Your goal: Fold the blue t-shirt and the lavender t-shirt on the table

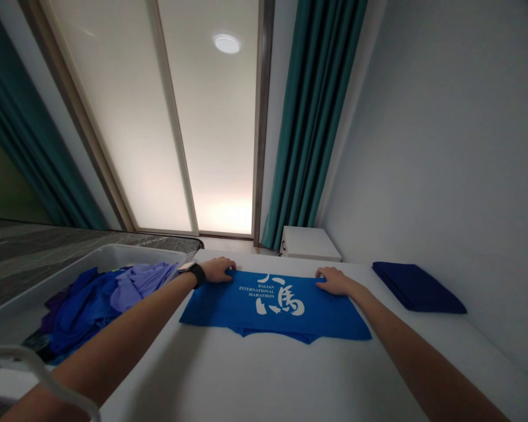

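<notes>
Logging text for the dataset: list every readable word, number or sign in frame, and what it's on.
"DALIAN INTERNATIONAL MARATHON": white print, three lines, on the blue shirt.
"馬": large white character, same shirt.
Other large white strokes on the shirt: apparently incomplete, can't be read with confidence.
Watch: nothing readable.
No other text can be made out.

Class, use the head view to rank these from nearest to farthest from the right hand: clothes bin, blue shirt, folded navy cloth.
1. Blue shirt: touched by the right hand along its far edge.
2. Folded navy cloth: to that hand's right.
3. Clothes bin: away on the left side.
</notes>
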Demonstrator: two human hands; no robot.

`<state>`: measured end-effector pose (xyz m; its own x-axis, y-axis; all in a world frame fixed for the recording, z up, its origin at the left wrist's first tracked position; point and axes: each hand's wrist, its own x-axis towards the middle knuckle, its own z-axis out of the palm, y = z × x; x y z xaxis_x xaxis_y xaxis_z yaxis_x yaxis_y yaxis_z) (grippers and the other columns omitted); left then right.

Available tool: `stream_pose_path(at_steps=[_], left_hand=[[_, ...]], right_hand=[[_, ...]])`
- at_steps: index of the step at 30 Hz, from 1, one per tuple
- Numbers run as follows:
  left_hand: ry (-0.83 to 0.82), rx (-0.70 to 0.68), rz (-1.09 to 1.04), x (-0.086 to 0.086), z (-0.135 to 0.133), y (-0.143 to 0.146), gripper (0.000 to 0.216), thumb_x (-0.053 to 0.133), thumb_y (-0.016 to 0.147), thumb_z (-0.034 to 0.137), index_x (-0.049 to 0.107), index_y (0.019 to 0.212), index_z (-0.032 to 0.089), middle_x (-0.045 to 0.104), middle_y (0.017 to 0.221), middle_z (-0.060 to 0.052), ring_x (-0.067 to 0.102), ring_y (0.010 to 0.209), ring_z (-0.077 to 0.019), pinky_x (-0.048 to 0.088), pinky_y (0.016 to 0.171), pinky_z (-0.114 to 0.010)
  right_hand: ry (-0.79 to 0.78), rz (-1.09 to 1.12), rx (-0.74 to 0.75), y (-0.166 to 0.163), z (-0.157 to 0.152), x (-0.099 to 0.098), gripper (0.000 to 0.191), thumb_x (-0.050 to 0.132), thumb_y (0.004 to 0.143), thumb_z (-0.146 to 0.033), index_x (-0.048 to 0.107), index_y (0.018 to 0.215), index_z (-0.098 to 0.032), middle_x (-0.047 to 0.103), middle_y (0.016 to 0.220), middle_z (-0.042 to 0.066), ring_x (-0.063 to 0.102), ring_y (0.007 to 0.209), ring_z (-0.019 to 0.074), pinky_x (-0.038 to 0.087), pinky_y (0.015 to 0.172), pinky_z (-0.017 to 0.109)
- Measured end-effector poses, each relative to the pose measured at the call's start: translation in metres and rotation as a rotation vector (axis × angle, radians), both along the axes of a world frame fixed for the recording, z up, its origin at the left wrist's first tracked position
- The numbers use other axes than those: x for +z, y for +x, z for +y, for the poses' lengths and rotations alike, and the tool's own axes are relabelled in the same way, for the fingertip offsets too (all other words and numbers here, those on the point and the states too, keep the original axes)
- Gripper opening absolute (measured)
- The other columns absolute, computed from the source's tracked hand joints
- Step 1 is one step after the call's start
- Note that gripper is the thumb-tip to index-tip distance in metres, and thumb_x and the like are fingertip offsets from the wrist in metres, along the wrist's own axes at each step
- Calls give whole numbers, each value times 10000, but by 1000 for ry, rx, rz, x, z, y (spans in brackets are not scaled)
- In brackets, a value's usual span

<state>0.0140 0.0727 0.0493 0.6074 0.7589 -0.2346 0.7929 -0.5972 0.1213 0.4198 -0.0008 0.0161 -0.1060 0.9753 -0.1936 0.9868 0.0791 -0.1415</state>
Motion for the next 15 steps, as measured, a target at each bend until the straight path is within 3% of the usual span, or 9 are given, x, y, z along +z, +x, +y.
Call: stream_pose_path(at_steps=[4,8,11,15], left_hand=[[-85,12,52,8,8,-2,349,643,738,318,676,1062,192,707,1065,-67,649,949,-236,484,800,-288],[-113,45,80,11,9,-8,289,676,695,329,701,954,202,728,973,-37,666,855,-220,488,708,-261],[-70,55,68,15,6,-11,217,670,706,317,699,891,207,725,932,-31,664,834,-213,486,711,-258],[93,74,0,36,5,-10,166,593,796,300,671,909,206,702,958,-62,648,910,-242,481,777,-296]], right_hand=[[-162,51,43,16,7,11,226,650,754,-265,682,962,-184,698,1004,51,629,862,189,427,705,244],[-207,77,64,26,2,15,204,666,738,-251,698,924,-174,717,968,48,645,835,189,436,687,239],[-154,92,63,31,-2,19,201,650,757,-251,702,934,-172,720,965,53,647,822,194,445,693,248],[66,95,31,38,1,38,192,561,832,-229,674,978,-177,696,1021,73,621,883,204,437,744,267]])
